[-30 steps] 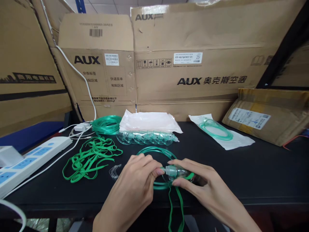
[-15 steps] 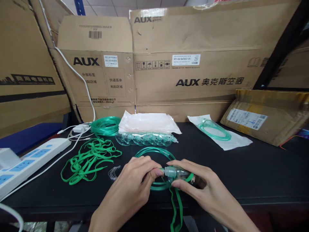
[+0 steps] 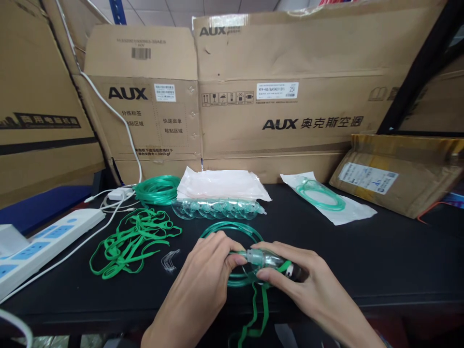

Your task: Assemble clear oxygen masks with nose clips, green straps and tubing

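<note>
My left hand (image 3: 213,270) pinches the end of a green plastic tube (image 3: 232,224), whose coil lies on the table behind and beneath my hands. The tube end meets the pale connector (image 3: 255,257) of a clear oxygen mask (image 3: 270,260). Around the mask body my right hand (image 3: 300,278) is closed, thumb below and fingers above. From the mask a green elastic strap (image 3: 267,309) hangs over the table's front edge. How far the tube sits on the connector is hidden by my left fingertips.
Left are a pile of green straps (image 3: 136,241), thin metal strips (image 3: 169,260), a tubing coil (image 3: 157,189) and a power strip (image 3: 47,246). Stacked masks (image 3: 217,209) lie before white pouches (image 3: 221,183). A packaged tube (image 3: 322,195) lies near a carton (image 3: 395,174) at right.
Both hands stay at the joint between tube and mask. The hanging strap has swung to the left, and the view has shifted slightly.
</note>
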`<act>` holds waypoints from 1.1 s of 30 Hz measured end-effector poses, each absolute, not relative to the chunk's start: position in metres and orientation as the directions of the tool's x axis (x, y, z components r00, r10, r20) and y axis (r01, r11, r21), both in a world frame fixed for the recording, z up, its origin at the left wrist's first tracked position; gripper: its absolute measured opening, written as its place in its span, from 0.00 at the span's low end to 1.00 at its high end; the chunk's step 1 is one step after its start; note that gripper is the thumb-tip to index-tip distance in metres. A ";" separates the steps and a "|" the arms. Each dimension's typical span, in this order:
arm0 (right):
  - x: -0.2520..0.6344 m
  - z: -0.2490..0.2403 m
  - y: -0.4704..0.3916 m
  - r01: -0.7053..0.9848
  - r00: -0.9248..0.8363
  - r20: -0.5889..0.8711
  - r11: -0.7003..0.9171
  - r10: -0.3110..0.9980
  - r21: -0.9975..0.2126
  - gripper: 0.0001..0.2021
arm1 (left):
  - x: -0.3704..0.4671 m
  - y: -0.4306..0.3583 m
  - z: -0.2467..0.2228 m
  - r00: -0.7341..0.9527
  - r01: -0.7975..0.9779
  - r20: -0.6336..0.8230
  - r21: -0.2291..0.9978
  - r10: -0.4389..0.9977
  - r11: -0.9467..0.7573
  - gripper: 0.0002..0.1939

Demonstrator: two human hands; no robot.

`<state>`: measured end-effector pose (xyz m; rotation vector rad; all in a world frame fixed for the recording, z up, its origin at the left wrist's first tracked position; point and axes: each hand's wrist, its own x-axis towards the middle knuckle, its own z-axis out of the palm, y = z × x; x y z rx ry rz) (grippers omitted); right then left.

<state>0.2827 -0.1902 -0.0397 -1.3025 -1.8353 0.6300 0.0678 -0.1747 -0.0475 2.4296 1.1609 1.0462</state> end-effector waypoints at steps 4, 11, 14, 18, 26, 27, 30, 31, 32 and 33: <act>0.281 -0.036 -0.192 0.520 -0.191 0.314 0.367 0.930 -0.772 0.14 | 0.070 -0.175 -0.050 0.414 0.578 0.508 0.495 0.755 -0.649 0.11; 0.279 -0.034 -0.191 0.502 -0.162 0.315 0.353 0.935 -0.790 0.15 | 0.064 -0.173 -0.048 0.382 0.506 0.543 0.554 0.747 -0.661 0.06; 0.279 -0.033 -0.190 0.509 -0.167 0.311 0.352 0.935 -0.786 0.15 | 0.059 -0.173 -0.047 0.332 0.466 0.589 0.576 0.736 -0.671 0.07; 0.281 -0.032 -0.192 0.490 -0.201 0.283 0.346 0.938 -0.800 0.14 | 0.057 -0.175 -0.047 0.351 0.423 0.588 0.595 0.729 -0.684 0.06; 0.284 -0.031 -0.194 0.466 -0.310 0.244 0.371 0.919 -0.804 0.10 | 0.052 -0.174 -0.046 0.420 0.362 0.565 0.613 0.710 -0.702 0.10; 0.285 -0.031 -0.194 0.466 -0.306 0.250 0.374 0.918 -0.802 0.10 | 0.052 -0.175 -0.045 0.418 0.361 0.565 0.615 0.711 -0.701 0.10; 0.284 -0.033 -0.194 0.472 -0.268 0.273 0.373 0.924 -0.799 0.12 | 0.056 -0.176 -0.047 0.389 0.394 0.578 0.599 0.717 -0.697 0.10; 0.283 -0.033 -0.194 0.476 -0.254 0.278 0.370 0.926 -0.797 0.13 | 0.058 -0.177 -0.049 0.373 0.424 0.583 0.585 0.722 -0.691 0.09; 0.283 -0.034 -0.193 0.482 -0.237 0.284 0.367 0.929 -0.796 0.13 | 0.060 -0.178 -0.051 0.358 0.459 0.586 0.567 0.727 -0.684 0.08; 0.282 -0.035 -0.192 0.487 -0.223 0.288 0.363 0.931 -0.795 0.13 | 0.063 -0.180 -0.053 0.343 0.494 0.589 0.550 0.732 -0.674 0.08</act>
